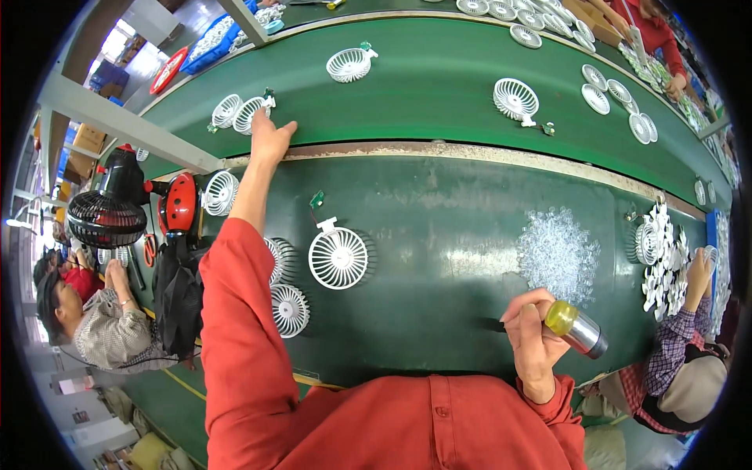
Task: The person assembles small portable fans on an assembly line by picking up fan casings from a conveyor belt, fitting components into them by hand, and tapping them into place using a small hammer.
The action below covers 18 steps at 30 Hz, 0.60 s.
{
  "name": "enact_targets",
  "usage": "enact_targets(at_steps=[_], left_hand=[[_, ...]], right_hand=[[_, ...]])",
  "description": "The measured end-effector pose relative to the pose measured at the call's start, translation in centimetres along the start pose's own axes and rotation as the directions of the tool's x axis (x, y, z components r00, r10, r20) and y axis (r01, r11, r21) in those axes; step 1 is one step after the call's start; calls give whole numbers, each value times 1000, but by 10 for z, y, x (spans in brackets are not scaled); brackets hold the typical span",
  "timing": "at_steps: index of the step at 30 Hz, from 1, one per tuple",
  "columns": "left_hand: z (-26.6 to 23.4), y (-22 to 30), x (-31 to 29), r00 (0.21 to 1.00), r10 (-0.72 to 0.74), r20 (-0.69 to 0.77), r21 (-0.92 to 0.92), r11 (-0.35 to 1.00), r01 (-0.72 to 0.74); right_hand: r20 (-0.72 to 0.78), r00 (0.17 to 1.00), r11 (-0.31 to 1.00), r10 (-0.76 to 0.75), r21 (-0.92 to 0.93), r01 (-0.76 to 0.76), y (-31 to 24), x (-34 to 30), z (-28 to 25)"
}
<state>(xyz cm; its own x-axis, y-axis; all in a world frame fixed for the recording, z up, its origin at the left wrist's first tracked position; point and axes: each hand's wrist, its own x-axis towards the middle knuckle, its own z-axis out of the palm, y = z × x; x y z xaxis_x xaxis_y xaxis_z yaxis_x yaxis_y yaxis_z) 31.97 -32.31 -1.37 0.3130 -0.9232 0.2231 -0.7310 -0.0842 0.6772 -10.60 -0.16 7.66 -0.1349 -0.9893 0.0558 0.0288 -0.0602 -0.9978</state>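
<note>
Left hand (270,139) stretched to 11 o'clock, open grip touching white fan grille (249,114) on belt. Right hand (533,333) at 4 o'clock, grip closed around screwdriver (576,327).

Long green workbench (470,235) — wooden divider strip (486,153) mid-surface, grey steel frame (117,121) at left — daylight beyond
</note>
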Motion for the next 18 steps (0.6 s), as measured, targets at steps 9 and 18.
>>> enact_targets(at_steps=[9, 18], left_hand=[[5, 29, -36, 995, 43, -88, -14, 999, -44], [-40, 148, -201, 815, 573, 80, -288, 796, -532]], right_hand=[[24, 989, 963, -145, -224, 146, 12, 18, 15], [-84, 993, 995, 77, -57, -82, 9, 28, 15]])
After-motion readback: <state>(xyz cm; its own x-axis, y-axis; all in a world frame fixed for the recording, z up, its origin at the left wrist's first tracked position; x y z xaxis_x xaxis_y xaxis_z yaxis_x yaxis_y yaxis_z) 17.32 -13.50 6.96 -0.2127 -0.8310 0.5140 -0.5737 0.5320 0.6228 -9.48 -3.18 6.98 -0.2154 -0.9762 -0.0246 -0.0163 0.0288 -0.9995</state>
